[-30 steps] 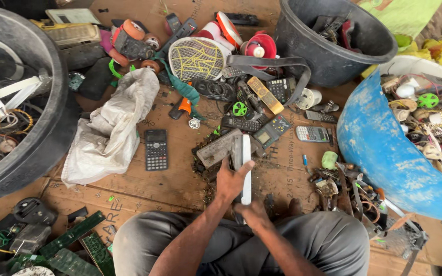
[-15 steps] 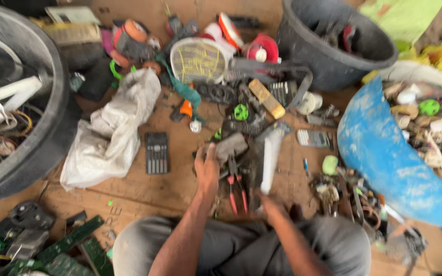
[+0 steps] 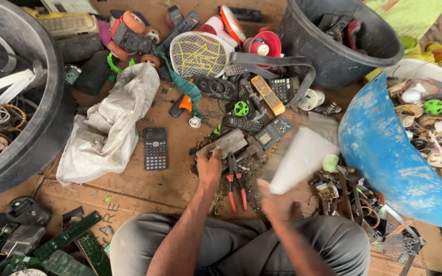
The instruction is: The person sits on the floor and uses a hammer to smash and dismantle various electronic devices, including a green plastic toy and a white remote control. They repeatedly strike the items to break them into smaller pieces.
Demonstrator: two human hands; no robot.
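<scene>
My right hand (image 3: 277,200) grips one end of a long white flat device (image 3: 303,159), blurred by motion and tilted up toward the blue tub (image 3: 384,153). My left hand (image 3: 210,167) rests on the wooden floor with its fingers on a grey metal block (image 3: 226,143), just left of red-handled pliers (image 3: 235,179). Whether the left hand is gripping the block or only touching it is unclear. Both forearms reach out over my grey-trousered knees (image 3: 231,245).
A black tub (image 3: 333,56) stands at the back. A tyre (image 3: 42,117) full of wires lies at left. Between them: a white sack (image 3: 108,128), a black calculator (image 3: 155,148), several remotes, a mesh racket (image 3: 198,53). Green circuit boards (image 3: 67,240) lie near my left knee.
The white device has left my left hand; my right hand has swung it rightward toward the blue tub. My left hand has dropped to the grey block on the floor.
</scene>
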